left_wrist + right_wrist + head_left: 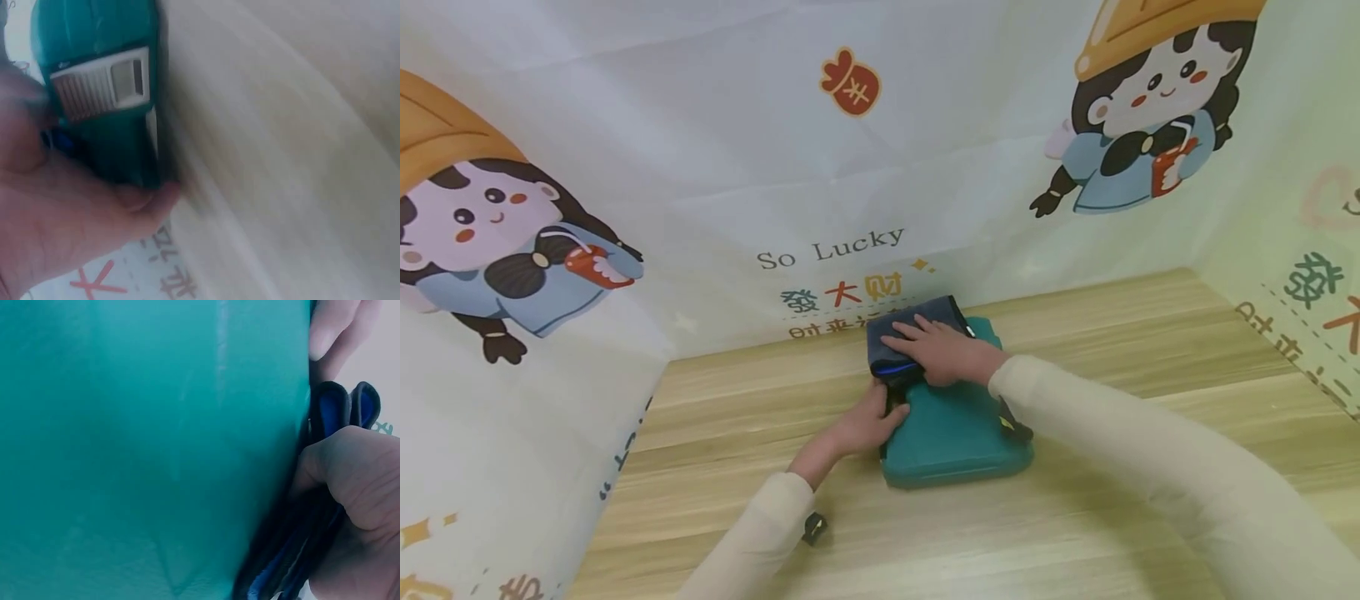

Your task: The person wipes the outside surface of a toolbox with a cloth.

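A teal case (955, 437) lies on the wooden surface, with a grey ribbed latch (100, 84) on one edge. At its far end sits a folded dark fabric piece (886, 327), black-bound with blue inside; its exact kind I cannot tell. My right hand (943, 348) rests on top of the fabric, fingers spread and straight. Beside the case's left edge, my left hand (867, 421) grips it near the fabric's near corner, thumb over the top. In the right wrist view, the right thumb (319, 462) lies along the fabric's folded layers.
Wood-grain tabletop (737, 400) runs around the case. A printed white sheet (722, 167) with cartoon figures and lettering stands behind and at both sides. Small black pieces with yellow marks show beside each forearm, one near the left sleeve (752, 533).
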Tool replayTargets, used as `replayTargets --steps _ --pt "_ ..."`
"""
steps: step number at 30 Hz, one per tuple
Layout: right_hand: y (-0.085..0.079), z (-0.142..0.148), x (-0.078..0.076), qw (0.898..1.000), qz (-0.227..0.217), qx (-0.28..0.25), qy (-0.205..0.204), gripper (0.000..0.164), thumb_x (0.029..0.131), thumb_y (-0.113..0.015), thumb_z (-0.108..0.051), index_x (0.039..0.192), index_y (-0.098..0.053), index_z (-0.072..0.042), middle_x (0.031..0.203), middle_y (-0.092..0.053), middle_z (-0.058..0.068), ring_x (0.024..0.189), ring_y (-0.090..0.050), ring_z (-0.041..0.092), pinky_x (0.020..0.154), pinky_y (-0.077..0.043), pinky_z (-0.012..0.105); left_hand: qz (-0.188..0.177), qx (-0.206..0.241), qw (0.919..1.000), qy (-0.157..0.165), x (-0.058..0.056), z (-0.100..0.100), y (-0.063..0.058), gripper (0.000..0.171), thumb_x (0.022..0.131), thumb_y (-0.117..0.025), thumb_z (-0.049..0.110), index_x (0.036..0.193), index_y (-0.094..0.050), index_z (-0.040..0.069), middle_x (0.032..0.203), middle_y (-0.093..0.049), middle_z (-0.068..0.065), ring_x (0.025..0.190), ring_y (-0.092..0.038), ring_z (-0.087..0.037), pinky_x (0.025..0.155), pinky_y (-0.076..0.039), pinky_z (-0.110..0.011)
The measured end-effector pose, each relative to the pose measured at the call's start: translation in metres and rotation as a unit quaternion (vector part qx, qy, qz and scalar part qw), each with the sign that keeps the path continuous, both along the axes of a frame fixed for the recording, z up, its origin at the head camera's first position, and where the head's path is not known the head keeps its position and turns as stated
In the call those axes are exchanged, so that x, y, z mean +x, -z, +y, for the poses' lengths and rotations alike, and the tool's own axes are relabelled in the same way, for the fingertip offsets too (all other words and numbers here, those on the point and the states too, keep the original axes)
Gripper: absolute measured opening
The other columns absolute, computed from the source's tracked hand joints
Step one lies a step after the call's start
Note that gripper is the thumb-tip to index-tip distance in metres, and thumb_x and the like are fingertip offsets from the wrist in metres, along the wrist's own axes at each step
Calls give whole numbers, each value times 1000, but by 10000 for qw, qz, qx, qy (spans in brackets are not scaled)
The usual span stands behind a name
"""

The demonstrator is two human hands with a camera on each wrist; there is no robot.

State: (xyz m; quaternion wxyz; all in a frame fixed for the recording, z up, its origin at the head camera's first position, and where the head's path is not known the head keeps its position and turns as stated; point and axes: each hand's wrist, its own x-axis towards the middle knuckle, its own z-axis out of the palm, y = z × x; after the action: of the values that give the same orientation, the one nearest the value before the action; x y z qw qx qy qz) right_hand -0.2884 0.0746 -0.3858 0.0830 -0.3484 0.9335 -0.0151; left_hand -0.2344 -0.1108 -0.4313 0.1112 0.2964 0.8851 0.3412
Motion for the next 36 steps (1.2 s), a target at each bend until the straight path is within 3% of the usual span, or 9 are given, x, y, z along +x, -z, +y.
replayTargets --steps 4,8,12,15,23,29,36 --pt "4 3 -5 9999 -2 -111 -29 76 86 -51 -1 149 -13 -24 153 -7 7 136 -4 36 105 -15 51 -362 -462 9976 355 7 -9 -7 97 91 -53 45 142 19 5 150 12 -15 136 -1 -22 106 -16 -40" --pt "7 7 -9 9998 63 -193 -92 78 85 -51 0 149 -13 -25 153 -8 6 136 -4 35 106 -14 50 -630 -1064 9915 396 14 -14 -11 117 78 -59 62 140 23 7 150 17 -13 136 4 -22 107 -13 -41" --pt "8 11 -11 9996 80 -228 -156 78 85 -50 1 149 -13 -25 153 -8 6 136 -4 34 106 -14 48 -464 -1803 9817 391 21 -14 -12 130 67 -63 71 142 19 5 150 14 -15 136 4 -24 106 -16 -40" --pt "8 13 -11 9993 80 -298 -200 78 84 -51 1 149 -14 -23 153 -9 7 136 -5 35 106 -14 49 -223 -2077 9772 372 26 -14 -9 133 62 -66 71 143 15 3 151 12 -17 136 3 -25 106 -18 -39" --pt "5 16 -9 9991 158 -307 -238 77 85 -53 0 149 -16 -22 153 -10 8 136 -6 35 106 -14 48 9 -1834 9827 254 30 -15 -4 132 63 -69 67 144 14 2 151 9 -18 136 0 -26 106 -19 -39" --pt "11 23 -11 9985 307 -308 -324 76 84 -52 1 148 -18 -21 152 -12 9 135 -9 36 107 -14 45 116 -1976 9798 283 31 -15 -5 131 64 -68 67 144 12 1 151 7 -20 136 -4 -28 104 -22 -41" --pt "14 42 -14 9973 406 -539 -291 75 81 -51 5 147 -23 -17 151 -17 13 133 -14 39 106 -16 47 -41 -2196 9754 171 34 -13 -8 130 64 -66 69 145 11 3 152 5 -17 136 -8 -28 102 -25 -48"
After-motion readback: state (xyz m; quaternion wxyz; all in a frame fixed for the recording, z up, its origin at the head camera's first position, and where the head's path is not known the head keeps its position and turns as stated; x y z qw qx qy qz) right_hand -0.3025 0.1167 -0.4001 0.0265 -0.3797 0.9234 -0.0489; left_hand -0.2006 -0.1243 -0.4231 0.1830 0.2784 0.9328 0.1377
